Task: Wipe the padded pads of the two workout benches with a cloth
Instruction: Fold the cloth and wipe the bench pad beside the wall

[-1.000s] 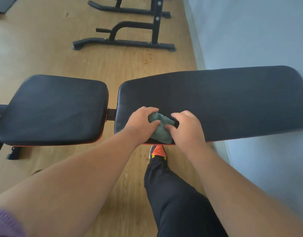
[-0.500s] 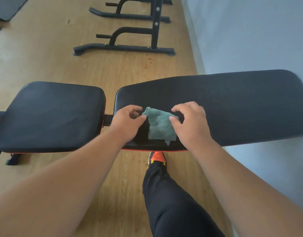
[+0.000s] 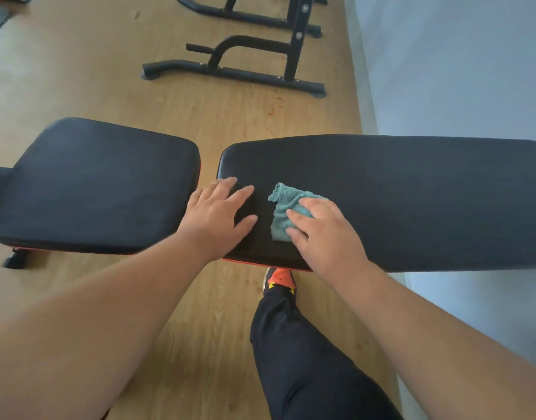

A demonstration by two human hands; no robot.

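Observation:
A black workout bench runs across the view, with a long back pad (image 3: pixel 412 195) on the right and a shorter seat pad (image 3: pixel 97 183) on the left. A small teal cloth (image 3: pixel 283 207) lies spread on the left end of the back pad. My right hand (image 3: pixel 324 234) presses flat on the cloth's right part with straight fingers. My left hand (image 3: pixel 219 216) rests flat on the bare pad just left of the cloth, apart from it, near the pad's left edge.
A black metal rack base (image 3: pixel 236 71) stands on the wooden floor beyond the bench. A pale wall (image 3: pixel 457 71) runs along the right. My leg in dark trousers (image 3: pixel 303 359) and an orange shoe (image 3: pixel 280 278) sit under the bench's near edge.
Both hands held the bunched cloth, then pulled it open. The left hand has let go and moved left onto the pad. The right hand now lies flat on the spread cloth.

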